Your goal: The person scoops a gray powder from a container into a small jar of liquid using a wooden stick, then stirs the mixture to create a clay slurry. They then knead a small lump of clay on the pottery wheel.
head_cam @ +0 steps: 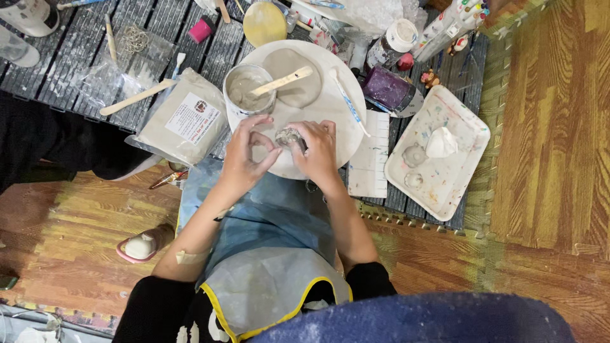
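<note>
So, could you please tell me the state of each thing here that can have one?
left hand: curled, beside the small clay piece
right hand: gripping the small clay piece
cup: upright, open, grey mix and a wooden stick inside
bottle: capped
bag: lying flat
tray: paint-stained

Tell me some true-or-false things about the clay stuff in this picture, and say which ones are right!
1. Both hands, left hand and right hand, are on a small grey lump. True.
2. The cup of grey mix has a wooden stick resting in it. True.
3. The round white board is bare. False: it carries the cup, a flat clay disc and a brush.
4. The paint-stained tray lies left of the board. False: right.
</note>
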